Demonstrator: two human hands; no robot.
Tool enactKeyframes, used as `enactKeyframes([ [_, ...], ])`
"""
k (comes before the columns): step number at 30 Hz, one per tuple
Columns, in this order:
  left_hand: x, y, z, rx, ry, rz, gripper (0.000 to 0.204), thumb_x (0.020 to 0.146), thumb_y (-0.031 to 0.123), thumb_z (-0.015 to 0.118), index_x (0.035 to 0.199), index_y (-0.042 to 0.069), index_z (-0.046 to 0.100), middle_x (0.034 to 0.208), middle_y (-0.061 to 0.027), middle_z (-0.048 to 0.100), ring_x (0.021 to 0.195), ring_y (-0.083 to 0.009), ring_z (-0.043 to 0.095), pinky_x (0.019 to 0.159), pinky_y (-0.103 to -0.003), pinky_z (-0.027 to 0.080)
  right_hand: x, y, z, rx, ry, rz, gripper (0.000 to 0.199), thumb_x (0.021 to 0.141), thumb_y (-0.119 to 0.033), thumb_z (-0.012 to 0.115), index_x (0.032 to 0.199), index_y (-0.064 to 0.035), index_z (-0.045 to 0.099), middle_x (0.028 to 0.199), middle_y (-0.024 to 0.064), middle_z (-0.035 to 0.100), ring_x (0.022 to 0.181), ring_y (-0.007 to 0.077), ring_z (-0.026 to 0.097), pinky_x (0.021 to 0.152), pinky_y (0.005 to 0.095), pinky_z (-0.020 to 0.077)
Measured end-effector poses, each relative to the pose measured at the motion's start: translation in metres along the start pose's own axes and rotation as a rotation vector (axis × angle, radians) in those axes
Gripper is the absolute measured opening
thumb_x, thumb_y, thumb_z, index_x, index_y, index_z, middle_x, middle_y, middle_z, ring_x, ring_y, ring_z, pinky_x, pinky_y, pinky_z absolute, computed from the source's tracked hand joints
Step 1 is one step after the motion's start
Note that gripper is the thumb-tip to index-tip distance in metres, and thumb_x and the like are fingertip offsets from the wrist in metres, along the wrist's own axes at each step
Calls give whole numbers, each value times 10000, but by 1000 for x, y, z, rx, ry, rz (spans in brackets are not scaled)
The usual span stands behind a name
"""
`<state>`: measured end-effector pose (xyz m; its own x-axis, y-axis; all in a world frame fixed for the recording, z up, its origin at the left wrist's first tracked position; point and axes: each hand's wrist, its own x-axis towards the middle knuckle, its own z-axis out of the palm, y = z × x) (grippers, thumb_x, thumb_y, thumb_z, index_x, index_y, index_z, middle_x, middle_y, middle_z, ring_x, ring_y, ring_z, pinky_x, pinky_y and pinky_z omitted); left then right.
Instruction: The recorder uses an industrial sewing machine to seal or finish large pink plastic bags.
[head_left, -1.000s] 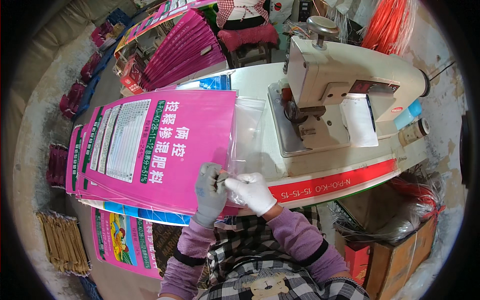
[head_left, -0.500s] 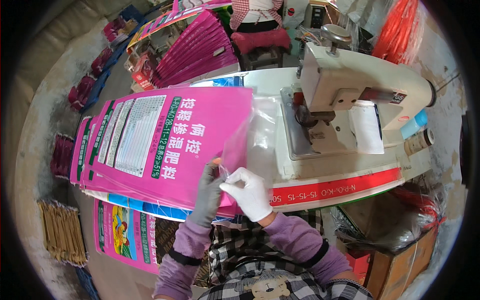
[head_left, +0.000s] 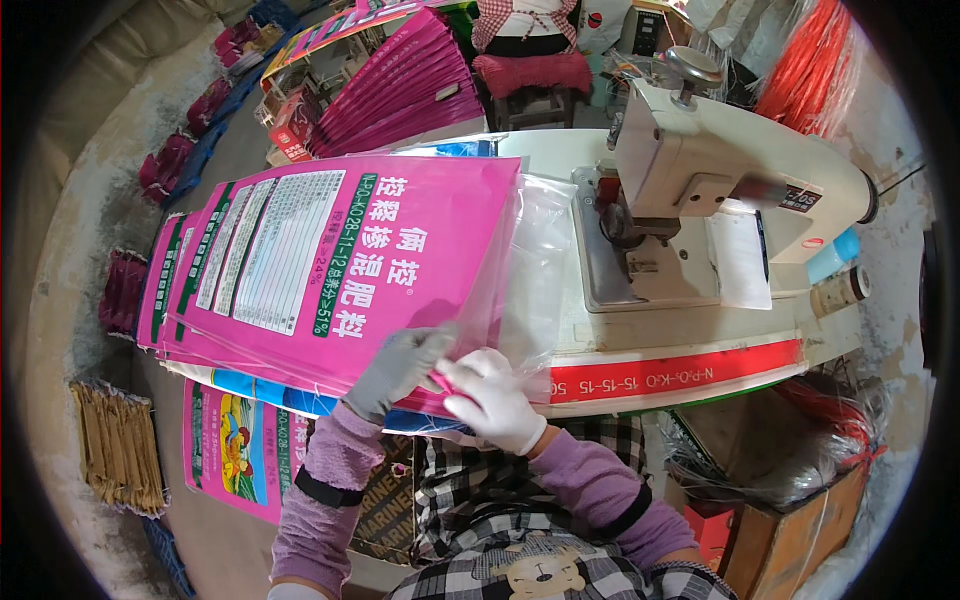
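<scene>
A stack of pink printed woven bags [head_left: 330, 270] lies on the white table [head_left: 690, 340], with a clear plastic liner [head_left: 535, 270] sticking out of the top bag's right end. My left hand [head_left: 400, 368], in a grey glove, pinches the near corner of the top pink bag. Touching it, my right hand [head_left: 492, 397], in a white glove, grips the same corner where the liner meets the bag. A cream industrial sewing machine [head_left: 720, 190] stands on the table to the right of the bags.
More pink bags [head_left: 405, 90] are stacked behind the table, others hang off its left side [head_left: 235, 450]. A seated person [head_left: 525, 30] is at the back. Orange twine [head_left: 810, 60] hangs at top right; a cardboard box [head_left: 790, 530] sits at lower right; brown bundles [head_left: 115, 455] lie on the floor at left.
The view has closed in on the table. Both hands stay on the bag's near corner, and the right hand has slid a little to the right along the edge.
</scene>
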<state>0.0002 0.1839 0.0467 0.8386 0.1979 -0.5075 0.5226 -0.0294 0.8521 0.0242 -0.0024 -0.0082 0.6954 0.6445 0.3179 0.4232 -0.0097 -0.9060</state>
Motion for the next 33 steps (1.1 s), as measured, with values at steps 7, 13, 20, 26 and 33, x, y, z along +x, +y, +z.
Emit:
enactKeyframes([
  [7, -23, -13, -21, 220, -177, -21, 191, 899, 143, 678, 999, -20, 663, 727, -19, 642, 590, -74, 555, 522, -246, 440, -5, 15, -8, 872, -168, 36, 358, 986, -177, 428, 972, 28, 721, 1061, 146, 713, 1073, 282, 645, 1077, 451, 362],
  [13, -100, 19, -18, 1049, 489, 757, 192, 778, 21, 681, 968, 26, 652, 653, -106, 600, 537, -265, 582, 515, -357, 446, 33, -7, 67, -611, -523, -485, 255, 883, -215, 514, 850, -51, 707, 874, 135, 674, 876, 299, 626, 1012, 481, 396],
  [20, -191, -35, -42, 1213, 548, 518, 214, 738, 44, 717, 930, 87, 631, 590, -87, 519, 512, -298, 551, 455, -419, 376, 84, 42, -49, 146, 485, 281, 263, 821, -185, 732, 999, -8, 652, 895, 132, 665, 894, 201, 642, 807, 357, 517],
  [26, -181, -63, -37, 870, 782, 584, 177, 776, 17, 646, 950, 46, 641, 605, -103, 524, 504, -266, 529, 483, -350, 398, 51, 15, -46, -432, 885, 61, 462, 704, -180, 806, 1118, -44, 651, 1284, 113, 541, 1155, 336, 539, 999, 384, 453],
  [33, -182, -79, -37, 686, 935, 392, 54, 823, 65, 617, 870, 43, 604, 653, -113, 533, 590, -227, 559, 552, -353, 430, 61, 41, -48, -409, 263, -19, 180, 779, -226, 733, 888, -91, 683, 831, 51, 677, 673, 264, 635, 667, 328, 523],
])
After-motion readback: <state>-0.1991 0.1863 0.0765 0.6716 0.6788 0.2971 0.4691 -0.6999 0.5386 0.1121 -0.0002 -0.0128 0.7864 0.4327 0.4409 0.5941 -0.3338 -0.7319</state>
